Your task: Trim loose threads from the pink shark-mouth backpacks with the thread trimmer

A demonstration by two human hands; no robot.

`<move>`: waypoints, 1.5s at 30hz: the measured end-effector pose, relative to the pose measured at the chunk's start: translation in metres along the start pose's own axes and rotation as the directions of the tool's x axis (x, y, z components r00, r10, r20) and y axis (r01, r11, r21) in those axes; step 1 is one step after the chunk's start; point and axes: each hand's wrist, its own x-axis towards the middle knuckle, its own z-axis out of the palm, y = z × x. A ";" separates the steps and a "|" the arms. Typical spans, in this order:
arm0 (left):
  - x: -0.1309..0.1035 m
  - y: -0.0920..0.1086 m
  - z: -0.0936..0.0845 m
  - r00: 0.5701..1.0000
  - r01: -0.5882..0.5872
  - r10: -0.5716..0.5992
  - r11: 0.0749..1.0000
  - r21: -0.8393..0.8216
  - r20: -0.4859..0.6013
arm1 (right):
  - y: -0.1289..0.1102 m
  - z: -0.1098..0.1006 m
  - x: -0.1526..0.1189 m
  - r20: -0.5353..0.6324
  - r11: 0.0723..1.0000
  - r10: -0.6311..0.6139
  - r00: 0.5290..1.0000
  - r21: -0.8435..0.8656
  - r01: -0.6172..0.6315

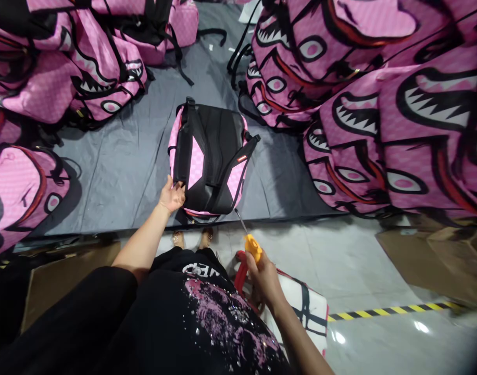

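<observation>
A pink and black backpack (213, 156) lies on the grey-covered table with its back panel and shoulder straps facing up. At its lower left edge is my left hand (172, 195), fingers curled against the side of the bag. My right hand (264, 273) is closed around a yellow-handled tool (253, 248) with a long, thin dark shaft. The shaft's tip is close to the backpack's lower right corner; whether it touches the bag I cannot tell.
Pink shark-face backpacks are piled at left (51, 78) and right (398, 120) on the grey cloth (117, 172). Cardboard boxes (429, 260) stand below the table edge. A white bag with black stripes (314, 307) is beside me, near black-and-yellow floor tape (383, 312).
</observation>
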 end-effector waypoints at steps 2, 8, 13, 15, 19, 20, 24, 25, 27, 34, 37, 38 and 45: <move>-0.003 0.000 0.003 1.000 0.013 -0.013 1.000 0.000 0.028 | -0.006 -0.008 -0.019 0.008 0.995 -0.027 1.000 0.096 0.026; -0.003 0.005 0.011 1.000 0.007 -0.007 1.000 0.015 -0.008 | -0.025 -0.003 -0.021 -0.007 0.986 -0.027 1.000 0.167 0.028; -0.022 -0.015 0.025 0.937 -0.232 0.302 0.913 0.335 -0.173 | -0.021 0.008 -0.014 -0.024 0.981 0.013 1.000 0.191 -0.008; -0.041 -0.036 0.033 0.759 -0.490 0.642 0.672 0.555 -0.107 | -0.019 0.011 -0.015 0.001 0.984 0.001 1.000 0.179 -0.002; -0.060 -0.085 0.055 0.561 -0.641 0.718 0.063 0.765 0.412 | -0.017 0.013 -0.018 0.046 0.968 0.037 0.998 0.247 -0.048; -0.055 -0.097 0.062 0.590 -0.611 0.644 -0.037 0.791 0.487 | -0.015 0.014 -0.019 0.044 0.962 0.053 0.998 0.265 -0.063; -0.012 -0.129 0.080 0.663 -0.428 0.535 -0.304 0.851 0.524 | -0.005 0.016 -0.022 0.055 0.966 0.080 0.995 0.242 -0.091; -0.001 -0.133 0.080 0.653 -0.393 0.551 -0.339 0.855 0.519 | -0.002 0.016 -0.022 0.058 0.967 0.088 0.994 0.233 -0.099; 0.012 -0.139 0.078 0.640 -0.353 0.566 -0.385 0.853 0.520 | 0.002 0.017 -0.022 0.058 0.969 0.095 0.994 0.225 -0.106; 0.026 -0.147 0.075 0.679 -0.246 0.595 -0.368 0.897 0.431 | 0.019 0.016 -0.018 0.193 0.989 0.044 0.980 0.130 -0.070; 0.031 -0.149 0.081 0.685 -0.220 0.614 -0.337 0.915 0.391 | 0.030 0.010 -0.014 0.227 0.990 -0.063 0.972 0.137 0.032; 0.033 -0.149 0.083 0.688 -0.219 0.619 -0.321 0.922 0.379 | 0.034 0.007 -0.012 0.232 0.987 -0.103 0.967 0.145 0.070; 0.032 -0.133 0.087 0.674 -0.273 0.711 -0.015 0.962 0.202 | 0.052 -0.016 0.010 0.254 0.967 -0.229 0.940 0.172 0.189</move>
